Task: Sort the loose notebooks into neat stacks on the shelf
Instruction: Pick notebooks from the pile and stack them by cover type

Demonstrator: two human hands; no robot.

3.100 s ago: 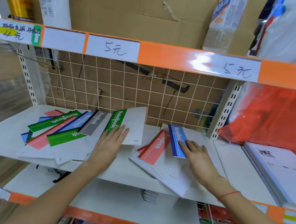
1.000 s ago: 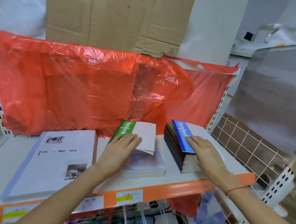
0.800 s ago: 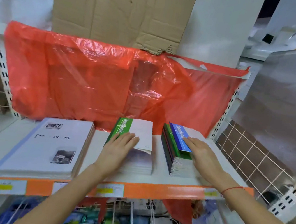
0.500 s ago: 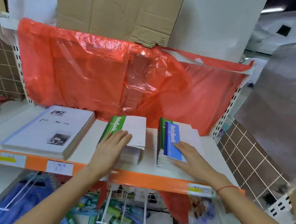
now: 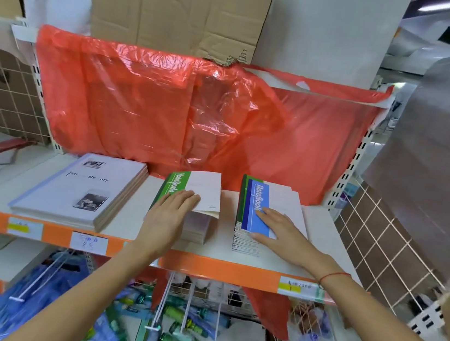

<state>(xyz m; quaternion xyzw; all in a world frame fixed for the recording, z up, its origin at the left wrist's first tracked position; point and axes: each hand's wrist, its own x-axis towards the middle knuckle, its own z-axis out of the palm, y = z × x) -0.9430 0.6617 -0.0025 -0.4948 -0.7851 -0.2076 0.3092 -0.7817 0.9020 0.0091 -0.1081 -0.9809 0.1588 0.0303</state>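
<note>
A shop shelf (image 5: pixel 136 224) with an orange price strip along its front edge is standing before a sheet of red plastic (image 5: pixel 191 114), with cardboard (image 5: pixel 179 7) propped above it and a stack of large white albums (image 5: pixel 81 191) lying at its left. Three seconds back the person was working at a neighbouring wire-backed bay where notebooks were lying fanned out and loose; now the view is showing this bay instead, and the two books carried across are landing on piles here. The left hand (image 5: pixel 168 214) is resting flat, fingers straight and relaxed, on the green notebook (image 5: pixel 189 191), which is sitting on top of a low pile (image 5: pixel 199 228) near the shelf's middle and overhanging it toward the back. The right hand (image 5: pixel 282 229) is pressing, fingers likewise extended, on the blue notebook (image 5: pixel 256 208), which is topping a taller stack (image 5: pixel 246 241) just to the right. Over the last second both books are settling lower and squarer. Judging from this, two loose notebooks are now sorted by pile, though the green one probably needs nudging flush, and more are likely waiting in the other bay.
</note>
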